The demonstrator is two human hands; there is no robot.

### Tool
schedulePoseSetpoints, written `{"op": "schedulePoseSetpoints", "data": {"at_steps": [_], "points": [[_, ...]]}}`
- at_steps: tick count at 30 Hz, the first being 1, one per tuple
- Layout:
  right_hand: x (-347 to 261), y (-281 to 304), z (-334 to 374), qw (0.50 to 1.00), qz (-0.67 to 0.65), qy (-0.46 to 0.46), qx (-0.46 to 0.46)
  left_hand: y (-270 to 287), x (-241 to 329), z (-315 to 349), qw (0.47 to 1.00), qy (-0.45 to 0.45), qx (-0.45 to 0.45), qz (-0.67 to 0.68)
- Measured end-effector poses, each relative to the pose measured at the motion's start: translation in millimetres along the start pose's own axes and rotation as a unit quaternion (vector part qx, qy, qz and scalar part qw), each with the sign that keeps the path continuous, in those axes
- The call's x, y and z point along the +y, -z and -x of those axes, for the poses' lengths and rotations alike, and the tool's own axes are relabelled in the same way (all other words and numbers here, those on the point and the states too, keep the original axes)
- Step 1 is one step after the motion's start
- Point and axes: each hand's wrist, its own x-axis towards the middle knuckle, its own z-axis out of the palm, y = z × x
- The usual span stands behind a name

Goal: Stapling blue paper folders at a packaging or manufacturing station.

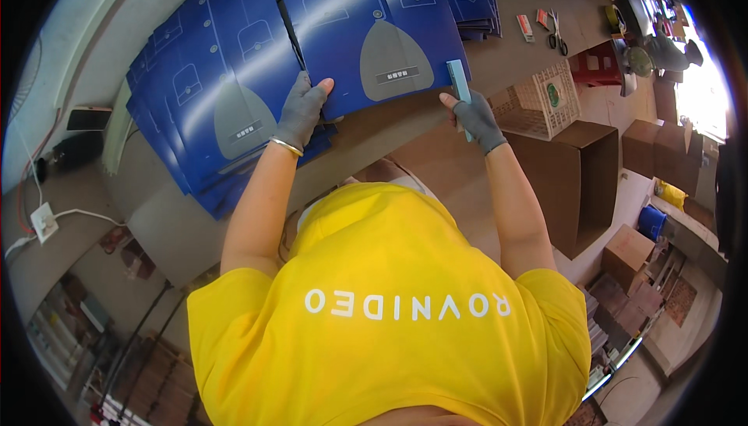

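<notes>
My left hand [302, 110], in a grey glove with bare thumb tip, grips the near left corner of a glossy blue printed sheet [335, 44]. This sheet carries a grey rounded panel and white line drawings. In my right hand [477, 118], also gloved, is a slim light-blue stapler [458, 77], held upright along the sheet's near right corner. Whether its jaws enclose the edge I cannot tell. A stack of similar blue sheets [179, 68] lies to the left, partly beneath my left wrist.
Scissors [556, 33] and small red-and-white boxes [525, 29] lie on the table at the far right. Beside the table are a beige plastic basket [538, 99] and an open cardboard box [553, 184]. A white socket block [44, 223] with cables sits at left.
</notes>
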Motion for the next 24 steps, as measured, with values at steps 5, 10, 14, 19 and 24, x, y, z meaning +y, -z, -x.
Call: {"op": "schedulePoseSetpoints", "data": {"at_steps": [5, 10, 14, 19, 24], "points": [[4.7, -10.8, -1.1, 0.999, 0.046, -0.021, 0.010, 5.3, -1.1, 3.3, 1.000, 0.000, -0.013, -0.002], [-8.0, -30.8, 16.0, 0.995, 0.004, 0.001, -0.097, 60.7, 2.4, 18.0, 0.965, -0.214, 0.052, -0.143], [-19.5, -41.8, 46.2, 0.965, -0.032, 0.066, -0.251, 139.5, 37.3, 82.0, 0.980, -0.157, 0.102, -0.067], [-1.5, -33.1, 49.2, 0.980, -0.009, 0.020, -0.198, 206.8, 30.5, 79.5, 0.734, -0.114, 0.328, -0.584], [20.9, -20.9, 42.1, 0.995, -0.042, -0.015, -0.093, 39.6, 60.8, -10.2, 0.959, -0.183, 0.091, -0.197]]}}
